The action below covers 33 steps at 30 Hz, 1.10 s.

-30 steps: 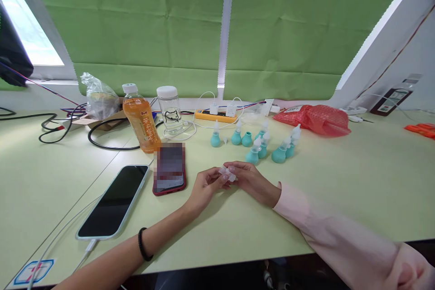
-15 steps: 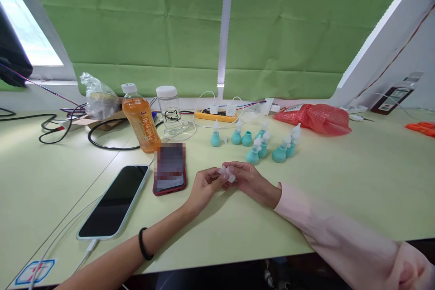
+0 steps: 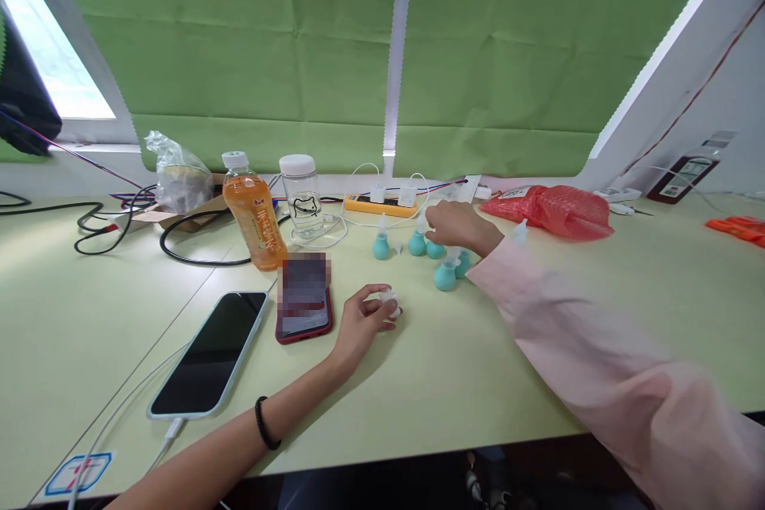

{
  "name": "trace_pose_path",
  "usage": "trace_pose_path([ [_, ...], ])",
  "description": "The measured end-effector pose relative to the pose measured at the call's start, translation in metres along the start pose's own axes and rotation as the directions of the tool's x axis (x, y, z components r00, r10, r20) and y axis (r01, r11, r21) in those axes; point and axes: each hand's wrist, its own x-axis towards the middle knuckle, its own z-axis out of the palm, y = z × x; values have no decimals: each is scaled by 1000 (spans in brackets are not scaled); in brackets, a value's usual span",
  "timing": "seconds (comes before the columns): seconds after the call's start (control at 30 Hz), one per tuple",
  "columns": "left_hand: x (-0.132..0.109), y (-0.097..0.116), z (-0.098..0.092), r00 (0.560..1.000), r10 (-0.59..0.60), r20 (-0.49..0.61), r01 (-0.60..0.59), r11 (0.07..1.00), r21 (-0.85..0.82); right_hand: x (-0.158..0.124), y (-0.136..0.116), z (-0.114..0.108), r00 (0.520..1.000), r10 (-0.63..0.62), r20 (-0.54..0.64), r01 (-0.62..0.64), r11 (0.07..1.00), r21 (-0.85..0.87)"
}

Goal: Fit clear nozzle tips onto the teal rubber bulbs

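My left hand (image 3: pixel 369 319) rests low over the table, its thumb and fingers closed on a small translucent white plastic piece (image 3: pixel 390 301). My right hand (image 3: pixel 457 225) is stretched out among the teal squeeze bulbs. Its bent fingers point down at the top of a bulb without a nozzle (image 3: pixel 435 249); whether they grip it is hidden. Just left of them stands a bulb with a clear nozzle (image 3: pixel 417 243). Another nozzled bulb (image 3: pixel 381 245) is farther left, beside a tiny clear tip (image 3: pixel 398 249). In front of my right wrist stands a teal bulb (image 3: pixel 445 276); my sleeve covers others.
Left of my left hand lie a red-cased phone (image 3: pixel 304 327) and a larger charging phone (image 3: pixel 209 358). Behind them stand an orange drink bottle (image 3: pixel 256 215) and a clear jar (image 3: pixel 304 203). A yellow power strip (image 3: pixel 382 207) and a red bubble-wrap bag (image 3: pixel 550 211) lie at the back.
My right hand has left the plastic piece and moved forward and right to the bulbs, its sleeve now over some. My left hand keeps the piece, almost in place.
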Motion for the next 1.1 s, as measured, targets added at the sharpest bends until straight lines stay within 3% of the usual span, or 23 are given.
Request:
trace_pose_path([
  [0.27,0,-2,0,999,46,3,-46,998,35,33,14,23,975,104,194,-106,994,3],
  [0.53,0,-1,-1,997,77,-3,-77,997,25,31,14,27,977,103,184,-119,990,75],
  [0.7,0,1,-2,980,187,-69,-182,981,66,18,16,4,988,90,123,-101,992,82],
  [0.8,1,1,-3,982,168,-89,-166,986,31,-1,14,-14,998,-52,-29,56,984,170],
  [0.9,1,1,-4,975,174,-140,-183,982,-53,-25,1,-13,943,-285,-172,329,874,357],
  [1.0,0,0,-4,965,185,-183,-205,974,-96,-47,-22,15,900,-413,-137,426,772,472],
  [1.1,0,1,-4,968,170,-184,-191,977,-99,-62,-45,56,892,-400,-210,440,665,603],
])
